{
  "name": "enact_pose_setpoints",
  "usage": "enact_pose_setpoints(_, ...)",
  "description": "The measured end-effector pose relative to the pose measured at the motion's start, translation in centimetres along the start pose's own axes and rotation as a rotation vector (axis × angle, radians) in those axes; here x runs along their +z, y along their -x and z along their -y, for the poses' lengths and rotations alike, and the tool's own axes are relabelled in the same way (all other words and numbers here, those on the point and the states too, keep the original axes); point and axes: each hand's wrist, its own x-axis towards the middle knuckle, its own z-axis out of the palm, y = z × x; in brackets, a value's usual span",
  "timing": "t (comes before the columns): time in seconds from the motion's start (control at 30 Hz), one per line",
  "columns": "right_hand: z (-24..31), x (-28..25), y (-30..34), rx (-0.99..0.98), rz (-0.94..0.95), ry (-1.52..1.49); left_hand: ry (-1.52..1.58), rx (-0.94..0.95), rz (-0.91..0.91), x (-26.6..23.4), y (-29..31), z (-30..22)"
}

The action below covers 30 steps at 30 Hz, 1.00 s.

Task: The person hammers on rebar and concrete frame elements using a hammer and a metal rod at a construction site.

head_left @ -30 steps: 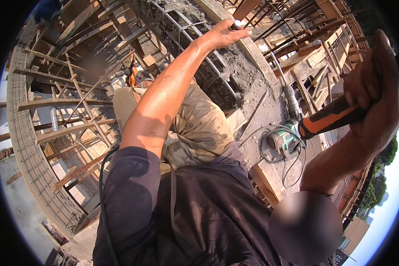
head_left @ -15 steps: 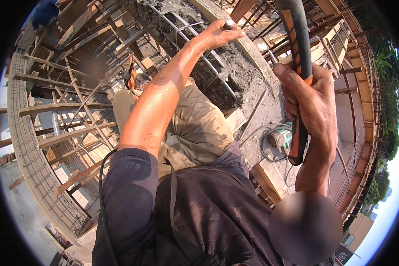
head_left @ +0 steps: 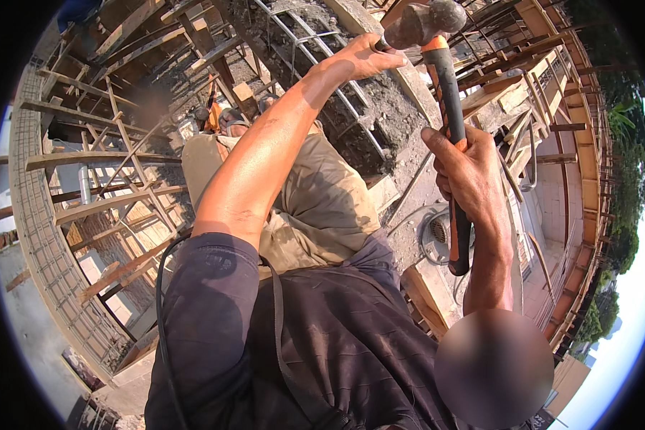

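Observation:
My right hand (head_left: 473,172) grips a hammer (head_left: 446,82) by its black and orange handle. The hammer's rounded metal head is raised beside my left hand (head_left: 362,59), overlapping its fingertips in the picture. My left hand is closed around what looks like a metal chisel (head_left: 382,45). Only a bit of its round top end shows at the fingers; the rest is hidden. Below that hand lies rough, broken concrete (head_left: 380,107) with a steel rebar cage (head_left: 322,50) running along it.
A corded power tool (head_left: 441,229) rests on the concrete to the right of my knee. Wooden formwork and props (head_left: 107,158) fill the left side. A timber block (head_left: 430,294) lies by my hip, and a curved plank edge (head_left: 591,179) bounds the right.
The hammer and my right hand have moved a little left and lower in the picture, bringing the hammer head into view. My left hand keeps its grip in nearly the same place.

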Motion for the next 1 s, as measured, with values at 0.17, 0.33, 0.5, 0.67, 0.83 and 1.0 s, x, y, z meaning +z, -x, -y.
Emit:
enact_pose_setpoints(0.17,9.3,-5.9,3.9,-0.598,-0.258,-0.297,-0.050,0.037,0.076,-1.6,-0.3,1.0)
enact_pose_setpoints(0.33,9.5,-5.9,-0.1,-0.949,-0.189,-0.601,0.038,0.095,0.040,-0.1,0.0,-0.3)
enact_pose_setpoints(0.5,-3.5,1.1,-3.9,-0.008,-0.018,0.276,0.141,0.044,-0.028,-0.4,0.6,-0.2)
enact_pose_setpoints(0.67,3.5,-0.2,2.5,-0.112,0.013,-0.206,0.037,0.054,0.030,-0.8,0.7,1.0)
enact_pose_setpoints(0.83,10.7,-12.0,1.2,-0.851,0.459,-0.530,-0.022,0.090,0.025,-1.0,0.5,0.3)
enact_pose_setpoints(1.0,6.5,-0.9,-1.6,-0.785,-0.296,-0.541,0.032,0.103,0.074,-0.3,0.5,0.8)
